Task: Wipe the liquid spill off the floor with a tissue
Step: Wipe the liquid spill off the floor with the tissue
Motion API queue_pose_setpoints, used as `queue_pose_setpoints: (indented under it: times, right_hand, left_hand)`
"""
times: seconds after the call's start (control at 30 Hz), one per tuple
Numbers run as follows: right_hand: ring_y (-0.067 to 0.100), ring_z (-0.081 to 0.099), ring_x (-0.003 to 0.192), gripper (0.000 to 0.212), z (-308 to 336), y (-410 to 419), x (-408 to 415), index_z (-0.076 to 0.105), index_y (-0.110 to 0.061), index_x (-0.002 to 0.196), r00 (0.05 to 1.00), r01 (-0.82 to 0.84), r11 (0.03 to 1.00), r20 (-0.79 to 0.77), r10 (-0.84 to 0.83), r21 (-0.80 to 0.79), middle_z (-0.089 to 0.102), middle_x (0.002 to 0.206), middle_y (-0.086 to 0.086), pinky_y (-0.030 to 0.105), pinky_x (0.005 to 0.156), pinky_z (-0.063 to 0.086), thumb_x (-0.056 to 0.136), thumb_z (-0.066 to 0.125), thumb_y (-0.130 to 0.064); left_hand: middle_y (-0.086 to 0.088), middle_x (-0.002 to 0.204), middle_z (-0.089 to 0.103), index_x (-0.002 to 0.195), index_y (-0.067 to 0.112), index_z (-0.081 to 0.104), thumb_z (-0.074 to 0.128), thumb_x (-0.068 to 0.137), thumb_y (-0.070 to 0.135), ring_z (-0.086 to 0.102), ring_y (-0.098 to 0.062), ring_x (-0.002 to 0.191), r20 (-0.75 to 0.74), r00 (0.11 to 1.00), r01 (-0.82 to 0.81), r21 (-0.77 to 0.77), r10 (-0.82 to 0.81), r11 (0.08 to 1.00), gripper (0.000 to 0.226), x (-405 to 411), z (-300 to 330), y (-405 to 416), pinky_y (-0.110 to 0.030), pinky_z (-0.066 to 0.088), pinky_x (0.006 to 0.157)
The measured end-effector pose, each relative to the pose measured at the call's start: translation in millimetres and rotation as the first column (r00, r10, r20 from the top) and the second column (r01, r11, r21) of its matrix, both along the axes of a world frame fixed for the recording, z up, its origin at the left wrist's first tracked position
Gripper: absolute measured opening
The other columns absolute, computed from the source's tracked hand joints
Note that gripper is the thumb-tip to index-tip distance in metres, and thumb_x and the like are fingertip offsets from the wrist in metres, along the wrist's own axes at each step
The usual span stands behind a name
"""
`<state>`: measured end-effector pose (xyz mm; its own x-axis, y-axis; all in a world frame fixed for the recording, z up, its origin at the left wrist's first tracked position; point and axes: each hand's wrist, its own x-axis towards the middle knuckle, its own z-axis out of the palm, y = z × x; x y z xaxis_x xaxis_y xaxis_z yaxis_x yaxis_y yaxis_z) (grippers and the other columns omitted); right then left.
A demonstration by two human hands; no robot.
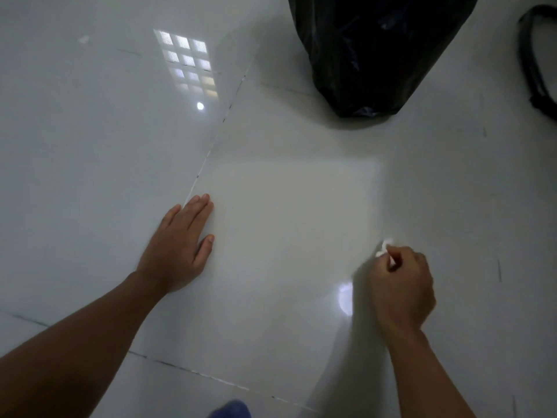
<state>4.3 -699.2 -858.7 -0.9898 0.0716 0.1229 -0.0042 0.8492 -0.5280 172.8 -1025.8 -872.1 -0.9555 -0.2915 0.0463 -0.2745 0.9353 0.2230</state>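
My right hand (402, 282) is closed in a fist around a small crumpled white tissue (384, 248), which sticks out past the fingers and sits close to the glossy white tile floor (286, 206). My left hand (177, 245) lies flat on the floor, palm down, fingers together and pointing away from me, beside a tile joint. I cannot make out any liquid on the tiles; only reflections of lights show.
A black plastic rubbish bag (370, 52) stands on the floor ahead of my right hand. A black strap or bag (536, 64) lies at the right edge. Something blue (232, 410) shows at the bottom edge.
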Motion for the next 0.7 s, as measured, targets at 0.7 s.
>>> queue_pose_setpoints:
  times: [0.7]
  right_hand:
    - [0.026,0.065,0.077,0.015,9,-39,-3,0.070,-0.028,0.097,0.933,-0.360,0.923,0.060,0.355,0.136,0.064,0.087,-0.001,0.031,0.061,0.046,0.086,0.061,-0.035]
  left_hand:
    - [-0.018,0.160,0.037,0.150,-0.003,0.038,0.030,0.096,0.033,0.032,-0.032,0.151,0.040,0.998,-0.044,0.026,0.043,0.999,0.066,-4,-2,8,-0.054,0.024,0.123]
